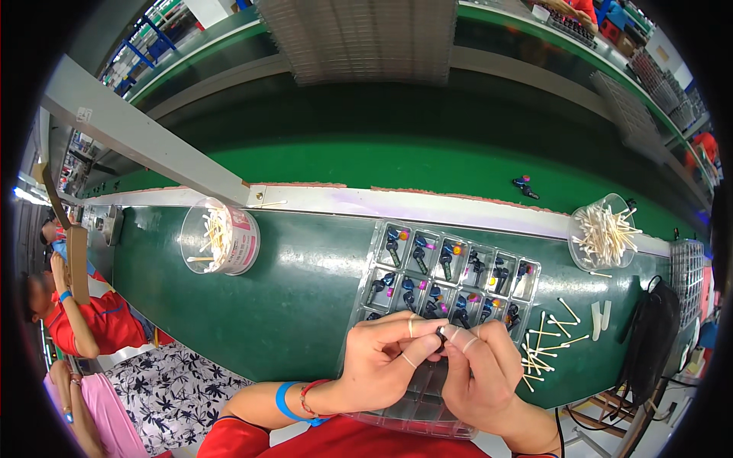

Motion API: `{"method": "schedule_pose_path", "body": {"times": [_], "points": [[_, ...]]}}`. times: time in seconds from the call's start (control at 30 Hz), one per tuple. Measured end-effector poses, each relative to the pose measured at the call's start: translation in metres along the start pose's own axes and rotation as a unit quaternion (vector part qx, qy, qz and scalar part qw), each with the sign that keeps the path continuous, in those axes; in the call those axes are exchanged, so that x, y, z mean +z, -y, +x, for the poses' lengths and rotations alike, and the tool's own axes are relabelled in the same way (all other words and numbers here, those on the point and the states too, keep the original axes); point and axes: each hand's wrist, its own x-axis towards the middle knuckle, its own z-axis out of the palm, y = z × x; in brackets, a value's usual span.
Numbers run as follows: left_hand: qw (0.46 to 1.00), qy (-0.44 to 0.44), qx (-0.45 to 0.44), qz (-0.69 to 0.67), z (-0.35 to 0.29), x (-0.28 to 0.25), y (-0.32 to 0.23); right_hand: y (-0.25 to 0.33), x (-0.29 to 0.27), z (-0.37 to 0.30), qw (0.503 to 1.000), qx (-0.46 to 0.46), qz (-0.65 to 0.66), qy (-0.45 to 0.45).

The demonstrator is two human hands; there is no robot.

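Observation:
My left hand (385, 357) and my right hand (482, 374) meet over the near part of a clear plastic tray (367, 263). Between their fingertips is a small dark piece (441, 340), mostly hidden, with a tiny white spot by it. The left fingers pinch the piece; the right fingers are closed against it, and whatever else they hold cannot be made out. Pale bands, like the edges of finger cots, ring several fingers. In the tray's far compartments lie small dark earphone-like pieces (421, 254) with pink or orange ends. My hands hide part of the tray.
Loose cotton swabs (540, 343) lie right of the tray, near two white strips (601, 316). Tubs of swabs stand at left (243, 240) and right (603, 233). Beyond a white rail (321, 196), a dark piece (525, 185) rests on a green belt (366, 164). A co-worker (95, 320) sits left.

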Motion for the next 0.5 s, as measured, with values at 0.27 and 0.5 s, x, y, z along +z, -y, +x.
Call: {"method": "schedule_pose_path", "body": {"times": [0.27, 0.5], "points": [[1.000, -0.009, -0.013, -0.009, 0.0033, 0.0040, -0.0094, -0.0041, -0.0106, 0.0061, 0.993, 0.059, 0.097, 0.020], [0.999, 0.001, -0.031, -0.019, 0.0012, 0.0005, -0.0058, 0.0000, -0.0075, 0.0085, 0.998, 0.023, 0.046, 0.021]]}}
